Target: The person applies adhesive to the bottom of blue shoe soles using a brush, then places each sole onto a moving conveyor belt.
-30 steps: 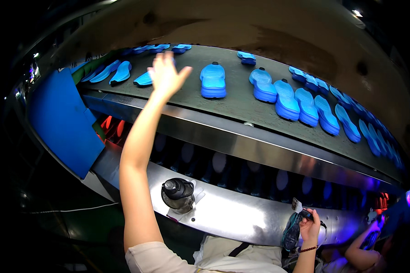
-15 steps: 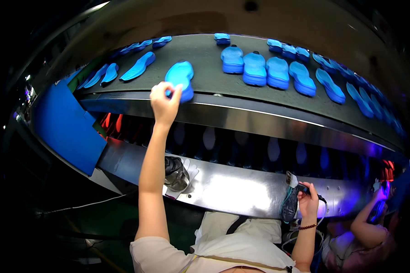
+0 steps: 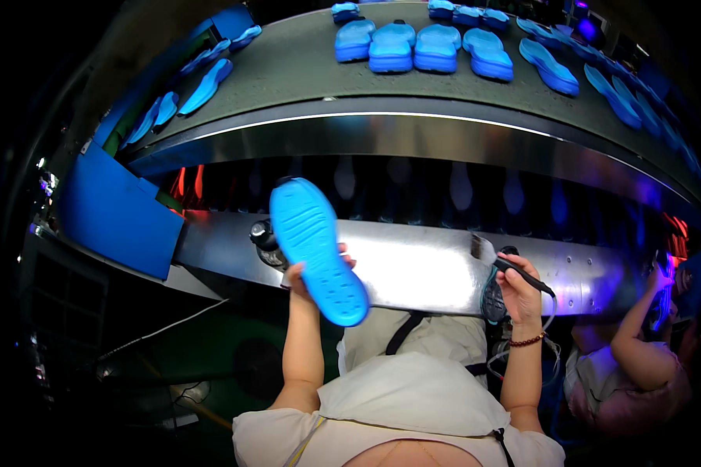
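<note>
My left hand (image 3: 297, 280) grips a bright blue shoe sole (image 3: 315, 249) by its edges, thumb on one side and fingers on the other. Its grooved, dimpled face is turned up, above the steel ledge (image 3: 397, 261). In my right hand (image 3: 520, 292) is a brush (image 3: 514, 271) with a dark handle, a pale collar and a cord or tube trailing from its end. Its bristles point up and to the left, away from the blue sole. Partly behind the right hand is a dark sole with a teal edge (image 3: 491, 300).
Several blue soles (image 3: 436, 48) lie on a dark conveyor belt (image 3: 288, 74) beyond a metal rail. A dark bottle (image 3: 263, 236) stands on the ledge behind the held sole. Another person (image 3: 639, 350) works at the right under purple light. A blue panel (image 3: 117, 214) is at the left.
My left hand has lifted the blue sole off the belt and drawn it back toward me over the ledge. The right hand has risen slightly, still with the brush.
</note>
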### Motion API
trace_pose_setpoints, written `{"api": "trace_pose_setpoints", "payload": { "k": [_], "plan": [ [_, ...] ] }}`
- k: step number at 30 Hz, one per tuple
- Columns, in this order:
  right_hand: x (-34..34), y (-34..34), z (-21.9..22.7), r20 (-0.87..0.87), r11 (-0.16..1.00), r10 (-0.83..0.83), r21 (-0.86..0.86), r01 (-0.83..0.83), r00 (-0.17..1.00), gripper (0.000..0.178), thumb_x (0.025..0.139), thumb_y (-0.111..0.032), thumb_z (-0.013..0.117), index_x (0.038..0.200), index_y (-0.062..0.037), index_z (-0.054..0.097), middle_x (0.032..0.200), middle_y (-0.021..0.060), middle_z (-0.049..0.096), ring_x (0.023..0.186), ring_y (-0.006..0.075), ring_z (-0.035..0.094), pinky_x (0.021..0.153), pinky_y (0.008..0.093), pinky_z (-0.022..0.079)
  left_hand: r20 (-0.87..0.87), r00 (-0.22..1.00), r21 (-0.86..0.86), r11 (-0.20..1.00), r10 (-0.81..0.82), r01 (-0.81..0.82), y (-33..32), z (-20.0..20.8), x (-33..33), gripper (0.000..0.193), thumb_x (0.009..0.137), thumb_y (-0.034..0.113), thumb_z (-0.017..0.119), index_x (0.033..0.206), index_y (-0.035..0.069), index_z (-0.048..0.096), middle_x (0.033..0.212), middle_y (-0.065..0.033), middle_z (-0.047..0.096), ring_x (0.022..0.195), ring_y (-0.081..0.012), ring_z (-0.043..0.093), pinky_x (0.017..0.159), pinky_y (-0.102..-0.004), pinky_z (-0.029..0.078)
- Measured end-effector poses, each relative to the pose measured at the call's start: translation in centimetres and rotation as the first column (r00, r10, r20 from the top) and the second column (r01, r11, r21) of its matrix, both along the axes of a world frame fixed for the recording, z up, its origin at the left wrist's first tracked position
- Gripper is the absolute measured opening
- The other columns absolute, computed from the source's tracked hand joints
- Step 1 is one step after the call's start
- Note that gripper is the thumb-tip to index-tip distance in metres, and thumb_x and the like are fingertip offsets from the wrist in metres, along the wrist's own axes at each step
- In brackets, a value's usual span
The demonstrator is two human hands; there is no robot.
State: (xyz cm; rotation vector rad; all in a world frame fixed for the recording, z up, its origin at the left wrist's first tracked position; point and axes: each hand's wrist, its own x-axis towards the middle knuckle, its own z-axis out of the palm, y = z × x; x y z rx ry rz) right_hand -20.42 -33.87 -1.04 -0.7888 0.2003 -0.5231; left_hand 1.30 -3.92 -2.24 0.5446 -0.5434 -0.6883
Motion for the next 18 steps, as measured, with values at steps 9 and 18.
{"api": "trace_pose_setpoints", "payload": {
  "k": [9,18],
  "plan": [
    [4.1,1.6,0.9,-0.023,0.973,0.147,-0.175,-0.149,0.989,0.021,0.077,0.000,0.057,0.097,0.0046,0.058,0.096,0.0150,0.062,0.090,0.0180,0.057,0.084,0.0296,0.043,-0.427,0.761,-0.063,0.856,-0.488,0.513,-11.9,-0.6,-8.2,0.105,0.065,0.083,0.010,0.130,0.003,0.029,0.118,-0.0223,0.046,0.108,-0.0346,0.047,0.091,-0.0484,0.037],
    [6.2,0.1,2.4,-0.125,0.906,-0.106,-0.420,0.044,0.986,0.018,0.076,-0.002,0.059,0.093,0.0027,0.061,0.088,0.0116,0.064,0.077,0.0137,0.059,0.074,0.0246,0.047,-0.462,0.821,0.114,0.895,-0.336,0.431,-14.2,0.1,-10.7,0.096,0.072,0.076,0.002,0.124,0.002,0.037,0.108,-0.0215,0.051,0.098,-0.0317,0.053,0.087,-0.0441,0.042]
  ]
}}
